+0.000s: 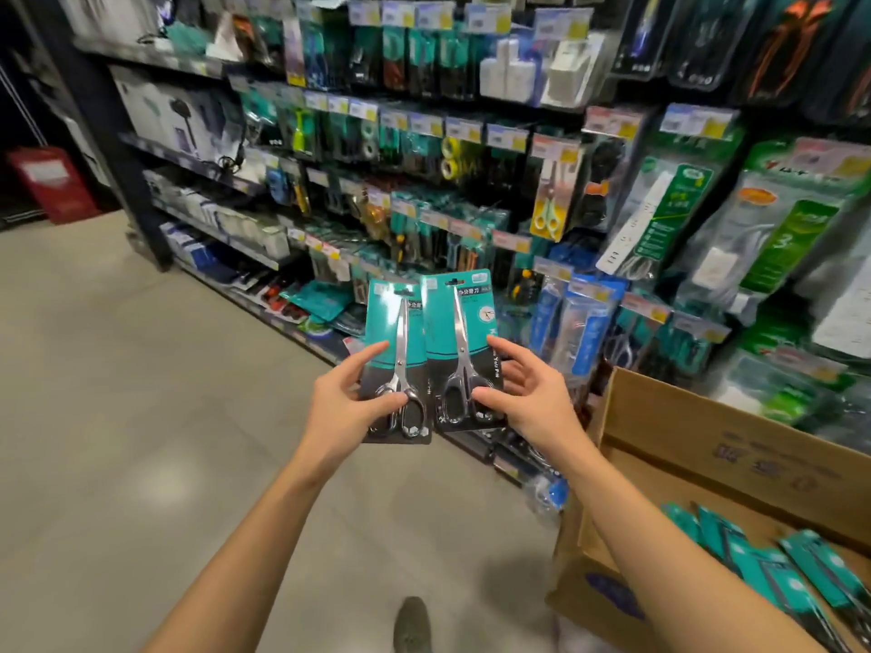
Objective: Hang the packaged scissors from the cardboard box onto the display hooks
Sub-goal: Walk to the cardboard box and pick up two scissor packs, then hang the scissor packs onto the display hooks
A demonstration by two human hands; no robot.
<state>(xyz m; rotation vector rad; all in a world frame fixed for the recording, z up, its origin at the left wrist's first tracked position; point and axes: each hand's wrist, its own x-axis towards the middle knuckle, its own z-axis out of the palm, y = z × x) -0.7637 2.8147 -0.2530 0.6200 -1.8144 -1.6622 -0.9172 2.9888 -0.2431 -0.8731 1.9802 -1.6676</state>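
Two packaged scissors on teal and black cards are held up side by side in front of the display. My left hand [351,400] grips the left pack [393,322] by its lower part. My right hand [528,393] grips the right pack [459,318], which slightly overlaps the left one. The open cardboard box [697,431] stands at the lower right, and several more teal scissor packs [773,572] lie inside it. The display hooks [424,219] run along the shelving ahead, crowded with hanging tools and price tags.
Yellow-handled scissors [549,205] hang on a hook higher up. Power strips in green packs [660,219] fill the right side. Grey floor [141,393] stretches to the left, with a red sign [52,183] far back. My shoe [412,624] shows at the bottom.
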